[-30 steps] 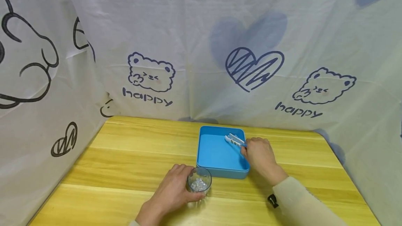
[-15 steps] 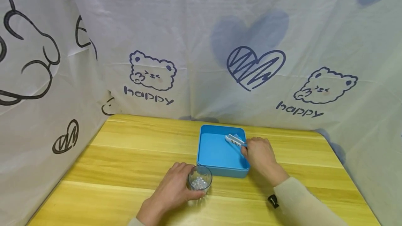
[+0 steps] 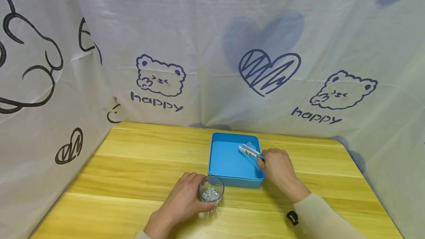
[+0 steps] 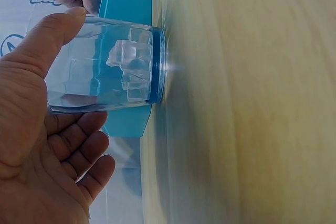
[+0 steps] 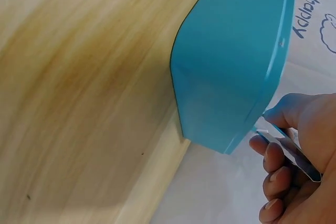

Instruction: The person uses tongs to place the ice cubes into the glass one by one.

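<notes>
My left hand point(image 3: 182, 200) holds a clear drinking glass point(image 3: 211, 189) that stands on the table, thumb on the near side and fingers on the far side. Clear ice-like cubes point(image 4: 131, 66) lie in its bottom. Over the right wall of the blue box point(image 3: 235, 182), my right hand point(image 3: 277, 165) grips small tongs point(image 3: 250, 151) with white tips and a blue handle. The tips reach down inside the box, pointing left. A clear lump point(image 3: 251, 145) shows in the far right corner, just beyond the tongs. In the right wrist view the box wall hides the tips.
A small black object point(image 3: 292, 217) lies on the wooden table point(image 3: 149, 150) beside the right sleeve. A white printed cloth point(image 3: 212, 47) hangs behind the table and along its left and right sides. The glass stands right at the box's near left corner.
My right hand and the tongs have shifted slightly right and toward me, and more of the clear lump in the corner shows. The left hand and the glass have stayed in place.
</notes>
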{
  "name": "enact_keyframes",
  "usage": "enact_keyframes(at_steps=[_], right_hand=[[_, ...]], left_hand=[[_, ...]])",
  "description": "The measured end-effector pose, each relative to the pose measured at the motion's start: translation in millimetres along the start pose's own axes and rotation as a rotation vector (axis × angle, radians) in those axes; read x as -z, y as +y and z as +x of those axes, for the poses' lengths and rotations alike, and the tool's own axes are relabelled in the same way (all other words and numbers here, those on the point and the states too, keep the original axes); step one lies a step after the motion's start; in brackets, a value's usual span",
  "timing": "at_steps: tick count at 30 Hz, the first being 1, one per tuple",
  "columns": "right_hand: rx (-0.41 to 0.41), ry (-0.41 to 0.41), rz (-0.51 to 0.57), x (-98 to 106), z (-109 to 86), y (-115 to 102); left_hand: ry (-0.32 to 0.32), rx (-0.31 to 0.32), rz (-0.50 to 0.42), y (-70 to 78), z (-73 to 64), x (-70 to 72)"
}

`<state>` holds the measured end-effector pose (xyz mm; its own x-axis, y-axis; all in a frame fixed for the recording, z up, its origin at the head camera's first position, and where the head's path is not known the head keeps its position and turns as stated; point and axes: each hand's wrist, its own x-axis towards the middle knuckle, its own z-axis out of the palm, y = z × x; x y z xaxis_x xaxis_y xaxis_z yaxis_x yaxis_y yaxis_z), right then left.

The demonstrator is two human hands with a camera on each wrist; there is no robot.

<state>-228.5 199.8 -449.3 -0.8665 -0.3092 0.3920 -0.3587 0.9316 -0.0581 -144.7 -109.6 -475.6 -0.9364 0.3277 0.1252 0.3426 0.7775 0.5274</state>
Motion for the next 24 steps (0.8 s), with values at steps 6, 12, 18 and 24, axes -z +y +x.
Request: enact_keyframes(at_steps=[6, 12, 18, 24], right_hand=[[0.022, 0.04, 0.012, 7, -5.8, 0], [0.032, 0.073, 0.042, 14, -11.8, -3], [0.045, 0.08, 0.062, 21, -17.5, -8], [0.022, 0.075, 0.122, 25, -24.5, -13]], left_hand=[[0.011, -0.006, 0.009, 0.1, -1.8, 0.2], [0.01, -0.001, 0.008, -0.4, -1.0, 0.2], [0.013, 0.003, 0.005, -1.0, -1.2, 0.5], [0.018, -0.005, 0.009, -1.6, -1.5, -0.3]])
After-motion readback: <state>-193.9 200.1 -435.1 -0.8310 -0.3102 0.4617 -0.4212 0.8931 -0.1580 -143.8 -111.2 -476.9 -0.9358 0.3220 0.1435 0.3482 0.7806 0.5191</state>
